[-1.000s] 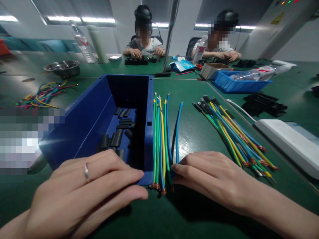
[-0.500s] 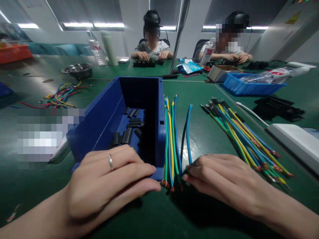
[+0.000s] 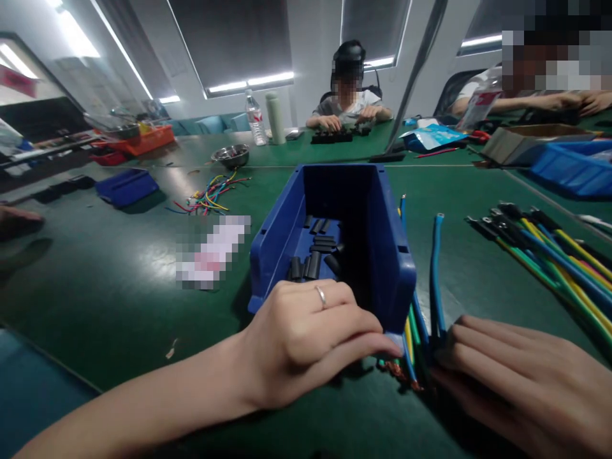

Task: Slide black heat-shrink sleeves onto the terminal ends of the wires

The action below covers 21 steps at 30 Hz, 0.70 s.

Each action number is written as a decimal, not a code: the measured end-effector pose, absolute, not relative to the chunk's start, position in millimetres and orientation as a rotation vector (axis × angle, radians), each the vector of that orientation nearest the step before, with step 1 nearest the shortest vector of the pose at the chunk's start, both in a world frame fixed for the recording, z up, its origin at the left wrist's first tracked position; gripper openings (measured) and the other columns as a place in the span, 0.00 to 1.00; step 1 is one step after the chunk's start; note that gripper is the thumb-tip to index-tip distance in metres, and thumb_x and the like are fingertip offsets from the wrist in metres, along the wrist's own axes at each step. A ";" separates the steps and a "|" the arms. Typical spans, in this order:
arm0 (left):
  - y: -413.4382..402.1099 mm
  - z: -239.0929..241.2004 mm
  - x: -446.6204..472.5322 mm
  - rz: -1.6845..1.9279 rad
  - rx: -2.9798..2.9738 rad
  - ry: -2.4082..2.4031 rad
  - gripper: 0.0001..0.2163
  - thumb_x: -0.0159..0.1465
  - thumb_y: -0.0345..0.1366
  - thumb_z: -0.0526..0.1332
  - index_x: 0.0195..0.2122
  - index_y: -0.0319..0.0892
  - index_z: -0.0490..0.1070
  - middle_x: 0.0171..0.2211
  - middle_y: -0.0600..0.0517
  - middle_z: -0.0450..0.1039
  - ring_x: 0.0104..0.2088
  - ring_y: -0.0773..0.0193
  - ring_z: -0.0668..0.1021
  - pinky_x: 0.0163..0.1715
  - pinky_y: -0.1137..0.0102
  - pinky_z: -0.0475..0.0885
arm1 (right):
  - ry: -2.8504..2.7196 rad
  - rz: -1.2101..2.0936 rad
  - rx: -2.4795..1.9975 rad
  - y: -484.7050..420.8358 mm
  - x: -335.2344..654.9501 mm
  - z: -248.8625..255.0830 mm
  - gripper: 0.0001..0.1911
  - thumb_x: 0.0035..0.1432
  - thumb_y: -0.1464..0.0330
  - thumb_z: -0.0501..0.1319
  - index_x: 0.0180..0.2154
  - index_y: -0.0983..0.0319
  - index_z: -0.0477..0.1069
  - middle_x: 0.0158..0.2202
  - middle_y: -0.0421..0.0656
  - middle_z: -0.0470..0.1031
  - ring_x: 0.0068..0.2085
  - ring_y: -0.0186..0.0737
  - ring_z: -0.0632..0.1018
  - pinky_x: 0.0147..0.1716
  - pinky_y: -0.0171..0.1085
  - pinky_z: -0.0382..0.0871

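Observation:
My left hand [image 3: 320, 331], a ring on one finger, grips the front lip of a blue bin [image 3: 406, 274], thumb low and fingers over the edge. Short black tubes [image 3: 313, 264] lie scattered on the bin's floor. Pinched in my right hand [image 3: 516, 376] is a blue wire [image 3: 435, 274], standing up from my fingertips; its lower end is hidden. Between bin and hand lies a row of blue, green and yellow wires [image 3: 415, 331] with bare copper ends, partly covered by the bin wall. More wires with black-sleeved ends [image 3: 549, 255] lie to the right.
Loose coloured wires [image 3: 210, 194] and a metal bowl [image 3: 230, 155] are at the back left, near another blue bin [image 3: 127, 188]. A slanted metal pole [image 3: 415, 76] stands behind my bin. Across the table a person [image 3: 349, 95] handles black parts; another sits at right.
My view has swung left, so everything appears farther right. The bin now hides more of the wire row beside it. Both hands keep their holds on the bin and the blue wire.

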State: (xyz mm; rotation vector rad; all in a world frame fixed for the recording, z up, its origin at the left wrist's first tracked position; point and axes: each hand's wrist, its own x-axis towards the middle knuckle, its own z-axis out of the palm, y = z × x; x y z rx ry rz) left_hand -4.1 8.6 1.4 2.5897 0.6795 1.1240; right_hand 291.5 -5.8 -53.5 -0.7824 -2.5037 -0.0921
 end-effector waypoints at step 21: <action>-3.6 -4.3 3.4 0.959 2.791 1.015 0.09 0.81 0.31 0.48 0.51 0.42 0.68 0.41 0.50 0.75 0.41 0.59 0.77 0.40 0.66 0.71 | -2.520 -0.033 -1.120 1.7 296.0 -36.7 0.07 0.77 0.68 0.55 0.44 0.59 0.70 0.32 0.38 0.75 0.24 0.34 0.75 0.23 0.36 0.61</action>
